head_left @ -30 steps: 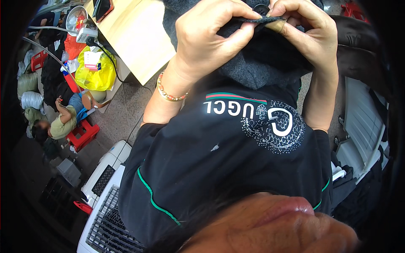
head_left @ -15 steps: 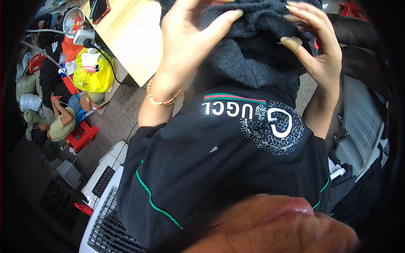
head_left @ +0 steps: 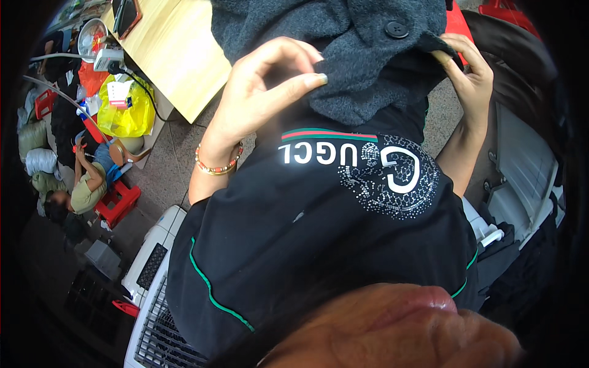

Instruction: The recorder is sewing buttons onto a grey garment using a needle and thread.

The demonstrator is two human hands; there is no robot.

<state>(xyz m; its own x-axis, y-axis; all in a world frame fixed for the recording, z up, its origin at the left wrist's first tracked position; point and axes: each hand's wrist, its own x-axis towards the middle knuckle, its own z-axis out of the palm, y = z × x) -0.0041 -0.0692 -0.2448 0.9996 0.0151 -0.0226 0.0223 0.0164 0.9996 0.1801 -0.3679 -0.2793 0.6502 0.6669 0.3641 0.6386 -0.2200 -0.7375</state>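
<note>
A dark grey woollen garment with one round button in sight lies across my lap, its folds bunched toward me. At its left edge my left hand pinches the cloth between thumb and curled fingers. On the other side, my right hand grips a dark corner of the same garment between thumb and fingers. A beaded bracelet circles my left wrist. The fabric's far part runs out of the top of the picture.
A pale wooden table with a phone stands at upper left. Beside it are a yellow plastic bag and a black cable. Farther left a person sits by a red stool. A grey panel stands at right.
The garment has been spread and turned, so its button now shows. Both hands have come lower, and my right hand now holds a corner of the cloth.
</note>
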